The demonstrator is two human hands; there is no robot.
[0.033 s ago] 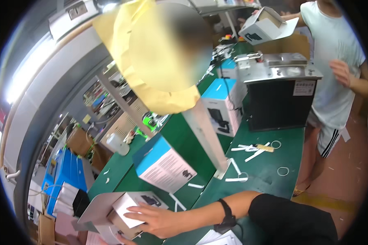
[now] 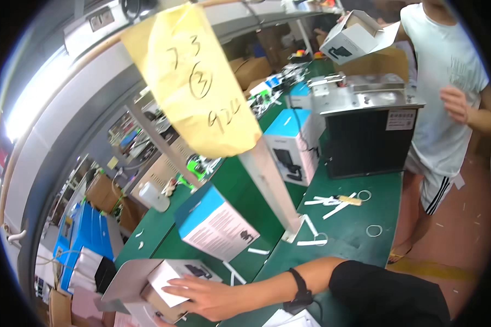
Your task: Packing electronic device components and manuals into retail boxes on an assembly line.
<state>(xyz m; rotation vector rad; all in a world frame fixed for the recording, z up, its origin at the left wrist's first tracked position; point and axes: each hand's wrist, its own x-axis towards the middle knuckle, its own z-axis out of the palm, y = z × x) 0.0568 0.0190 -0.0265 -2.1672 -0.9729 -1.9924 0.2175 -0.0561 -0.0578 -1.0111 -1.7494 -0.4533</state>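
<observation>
An open white carton [image 2: 126, 283] with its flaps raised lies tilted at the table's near left. My right hand [image 2: 207, 297] reaches across from the right, its fingers closed over a white inner box [image 2: 165, 279] at the carton's opening. Brown cardboard [image 2: 161, 302] shows just below that inner box. Of my left hand [image 2: 162, 321] only a bit of the fingers shows at the lower edge, against the carton's near side; the rest is out of the picture. A dark band with a cord circles my right wrist.
A blue-and-white printed box [image 2: 218, 226] stands beyond the carton. Behind a white post [image 2: 270, 191] with yellow paper [image 2: 196, 82] stands another blue-topped box [image 2: 292, 147]. White strips [image 2: 333, 203] lie near a black metal-topped machine [image 2: 368, 136]. Another person [image 2: 447, 71] holds an open box at right.
The whole view has shifted slightly, with most things a little further left. Both hands keep the same places on the carton and the inner box.
</observation>
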